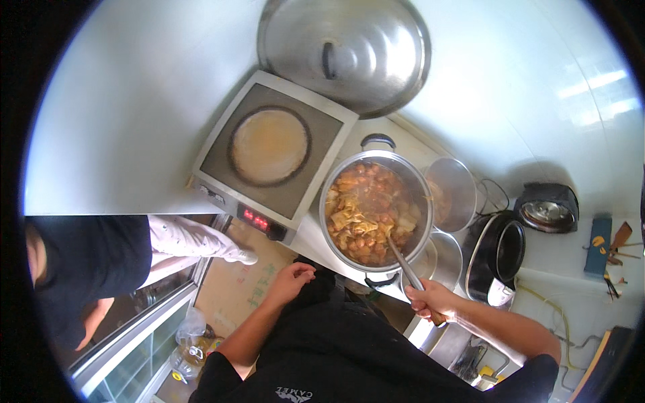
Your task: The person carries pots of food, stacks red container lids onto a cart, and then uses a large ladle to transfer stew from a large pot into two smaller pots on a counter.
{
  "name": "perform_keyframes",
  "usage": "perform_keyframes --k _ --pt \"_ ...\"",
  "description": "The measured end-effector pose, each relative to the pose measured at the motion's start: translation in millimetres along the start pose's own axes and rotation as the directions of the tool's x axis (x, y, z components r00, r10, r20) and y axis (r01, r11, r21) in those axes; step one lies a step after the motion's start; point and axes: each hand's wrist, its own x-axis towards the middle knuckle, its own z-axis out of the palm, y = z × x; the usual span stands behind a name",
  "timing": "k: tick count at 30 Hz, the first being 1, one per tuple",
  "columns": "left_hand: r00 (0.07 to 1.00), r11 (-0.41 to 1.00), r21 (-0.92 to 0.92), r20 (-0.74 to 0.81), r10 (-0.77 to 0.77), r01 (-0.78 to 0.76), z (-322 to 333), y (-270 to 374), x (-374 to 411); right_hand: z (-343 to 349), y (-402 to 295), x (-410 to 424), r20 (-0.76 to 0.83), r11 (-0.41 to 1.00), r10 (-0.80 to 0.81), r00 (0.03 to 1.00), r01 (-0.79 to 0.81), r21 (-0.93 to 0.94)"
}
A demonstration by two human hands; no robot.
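Note:
My right hand (pixel 431 302) grips the long handle of a metal ladle or turner (pixel 407 267). Its head is hidden in the food. That food is a chunky brown stew (pixel 370 216) with reddish round pieces and paler slices, inside a large stainless steel pot (pixel 324 201). The pot has two black loop handles and stands on the counter, right of an induction cooker (pixel 325 166). In front of my body, left of the pot, my left hand (pixel 291 283) hangs with its fingers loosely bent and nothing visible in it.
A big metal lid (pixel 297 45) leans behind the cooker. Two steel containers (pixel 461 194) (pixel 448 257) and a black rice cooker (pixel 491 257) stand right of the pot. Another person (pixel 95 257) is at the left, near a sliding door (pixel 146 332). Plastic bottles (pixel 194 352) sit below.

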Motion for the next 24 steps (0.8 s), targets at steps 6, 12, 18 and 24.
perform_keyframes --k 6,12,18,24 --pt "0.999 1.0 -0.008 -0.02 0.029 -0.029 -18 3 3 23 10 20 0.291 0.908 -0.103 0.951 -0.03 0.418" --pt "0.997 0.999 -0.009 -0.06 0.048 -0.048 -44 16 8 31 11 20 -0.112 0.979 -0.06 0.992 0.037 -0.199" --pt "0.994 0.993 0.053 -0.023 0.104 -0.103 -56 28 14 28 7 -5 -0.27 0.814 -0.118 0.955 -0.062 -0.577" --pt "1.0 0.997 0.068 0.003 0.024 -0.024 -55 23 17 54 24 37 0.198 0.951 -0.153 0.968 0.09 0.295"
